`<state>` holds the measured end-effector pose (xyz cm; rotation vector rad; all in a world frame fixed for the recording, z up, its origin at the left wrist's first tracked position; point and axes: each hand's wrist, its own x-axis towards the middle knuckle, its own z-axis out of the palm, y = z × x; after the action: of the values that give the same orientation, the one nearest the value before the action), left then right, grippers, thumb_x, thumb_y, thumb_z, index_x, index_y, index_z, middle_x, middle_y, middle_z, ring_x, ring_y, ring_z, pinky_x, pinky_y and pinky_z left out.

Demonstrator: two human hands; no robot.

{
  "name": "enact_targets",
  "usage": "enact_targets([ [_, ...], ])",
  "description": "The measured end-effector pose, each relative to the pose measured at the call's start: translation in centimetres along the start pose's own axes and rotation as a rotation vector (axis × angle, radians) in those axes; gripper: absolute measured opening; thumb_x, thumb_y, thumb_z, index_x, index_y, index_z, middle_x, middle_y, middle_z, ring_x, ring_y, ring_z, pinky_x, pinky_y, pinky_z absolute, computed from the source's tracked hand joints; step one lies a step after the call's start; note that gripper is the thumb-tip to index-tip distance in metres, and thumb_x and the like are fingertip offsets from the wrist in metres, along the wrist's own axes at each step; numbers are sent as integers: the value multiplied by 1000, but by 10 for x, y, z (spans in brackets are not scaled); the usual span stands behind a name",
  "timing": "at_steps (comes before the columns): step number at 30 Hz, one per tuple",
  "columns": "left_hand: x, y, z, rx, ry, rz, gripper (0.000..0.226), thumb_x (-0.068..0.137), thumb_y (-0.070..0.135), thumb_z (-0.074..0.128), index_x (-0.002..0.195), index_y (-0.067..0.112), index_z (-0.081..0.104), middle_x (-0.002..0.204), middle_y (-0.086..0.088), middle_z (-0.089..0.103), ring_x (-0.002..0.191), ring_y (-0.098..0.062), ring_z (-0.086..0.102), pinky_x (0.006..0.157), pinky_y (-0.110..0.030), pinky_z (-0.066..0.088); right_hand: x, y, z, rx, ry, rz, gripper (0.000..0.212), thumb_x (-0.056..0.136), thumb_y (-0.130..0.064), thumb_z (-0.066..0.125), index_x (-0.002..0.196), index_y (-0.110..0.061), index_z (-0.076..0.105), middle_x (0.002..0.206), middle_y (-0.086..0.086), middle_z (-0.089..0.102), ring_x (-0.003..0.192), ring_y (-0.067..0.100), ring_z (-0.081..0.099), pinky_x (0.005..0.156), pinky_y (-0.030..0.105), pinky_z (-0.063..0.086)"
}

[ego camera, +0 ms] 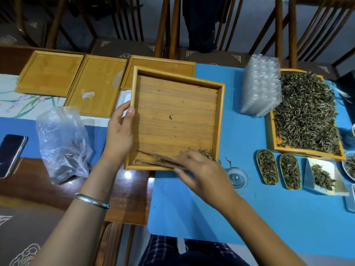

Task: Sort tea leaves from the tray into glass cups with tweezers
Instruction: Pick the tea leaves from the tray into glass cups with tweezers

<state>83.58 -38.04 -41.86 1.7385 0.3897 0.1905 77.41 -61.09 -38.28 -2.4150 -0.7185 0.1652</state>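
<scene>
A square wooden tray (175, 120) sits tilted in front of me, nearly bare, with a small heap of tea leaves (204, 152) in its near right corner. My left hand (120, 134) grips the tray's left rim. My right hand (201, 169) holds brown wooden tweezers (159, 160) lying along the tray's near edge, tips pointing left. A small glass cup (237, 177) stands on the blue mat just right of my right hand.
A large tray heaped with tea leaves (305, 110) lies at the right, with stacked clear plastic containers (261, 85) beside it. Two small scoops (267, 167) and a white dish (322, 176) hold leaves. Three wooden trays (96, 85), a plastic bag (61, 143) and a phone (10, 154) lie left.
</scene>
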Motion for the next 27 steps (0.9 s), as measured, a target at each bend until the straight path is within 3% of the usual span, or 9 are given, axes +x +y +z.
enact_targets([
  [2,1,0,0,4,4,3,37,105,27,44,136,9,53,131,-10,61,118,-16,59,86,-10,47,7,-5,5,1,-28,-40,28,92,-25,58,119,-20,65,105,-3,64,82,19,66,54,34,54],
  [6,1,0,-2,-12,-12,-16,38,105,29,44,137,10,52,133,-11,60,121,-20,58,99,-28,48,6,0,3,-1,-44,-65,27,92,-24,59,118,-18,65,104,-3,64,79,19,65,51,35,53],
  [9,-1,1,1,-4,-1,-16,31,104,29,44,130,17,55,130,-5,61,115,-6,60,94,-17,48,0,4,-1,-26,-42,-61,26,91,-23,60,116,-18,66,101,-3,65,74,19,65,49,34,52],
  [12,-2,1,4,7,11,-5,19,104,28,45,119,34,55,115,13,62,97,16,59,77,-1,44,-4,10,-6,-34,-60,-37,26,92,-22,60,116,-17,67,104,-3,65,75,20,65,50,36,52],
  [16,1,-3,2,10,5,-3,25,104,30,45,126,26,56,120,6,63,103,10,59,82,-4,45,-11,24,-17,-93,-72,-19,28,92,-23,61,119,-21,65,109,-7,65,83,19,66,54,33,52],
  [19,4,-7,2,2,11,-16,23,103,33,46,124,28,55,119,9,62,99,14,59,79,-3,45,-19,38,-27,-147,-81,1,27,92,-25,60,119,-25,64,111,-10,65,86,18,67,55,33,53],
  [23,6,-10,1,0,-1,-16,36,102,37,46,132,18,56,127,0,62,108,3,60,81,-5,46,-34,54,-40,-204,-41,31,25,87,-23,68,112,-25,68,104,-12,67,75,14,67,49,25,50],
  [27,5,-9,2,21,0,-4,36,103,35,45,134,17,54,116,10,63,96,16,60,74,-1,45,-44,66,-47,-257,-60,78,26,83,-23,72,109,-26,70,101,-14,67,62,12,64,46,18,35],
])
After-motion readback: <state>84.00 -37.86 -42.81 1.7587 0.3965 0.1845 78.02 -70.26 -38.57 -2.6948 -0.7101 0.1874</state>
